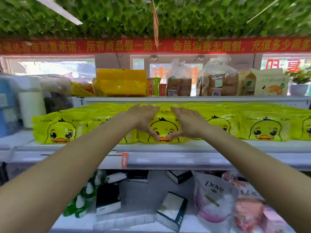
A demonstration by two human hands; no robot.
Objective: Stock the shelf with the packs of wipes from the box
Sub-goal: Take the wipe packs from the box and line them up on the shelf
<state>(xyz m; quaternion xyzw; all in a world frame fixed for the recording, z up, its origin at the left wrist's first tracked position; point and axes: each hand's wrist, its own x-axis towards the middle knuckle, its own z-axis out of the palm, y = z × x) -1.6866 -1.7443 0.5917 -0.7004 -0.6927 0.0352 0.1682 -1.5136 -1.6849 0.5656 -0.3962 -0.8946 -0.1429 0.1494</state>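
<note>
Now reaches both arms up to the shelf (pixel 168 147) and sets both hands on one yellow duck pack (pixel 164 127) at the middle of the front edge. Lays the left hand (pixel 143 118) over the pack's top left and the right hand (pixel 187 121) over its top right, both spread, fingers (pixel 149 109) straight across the top and nearly meeting. Drops the thumbs (pixel 173 135) down the front face, tips close together by the duck's beak. Keeps the pack upright, face forward, within a row of packs (pixel 267 126) along the front edge, neighbours touching on each side. Above, on the top shelf (pixel 185 99), yellow bags (pixel 121 83) and bread (pixel 218 83). Below, on the bottom shelf (pixel 134 195), a pouch (pixel 213 197) and boxes (pixel 171 209).
</note>
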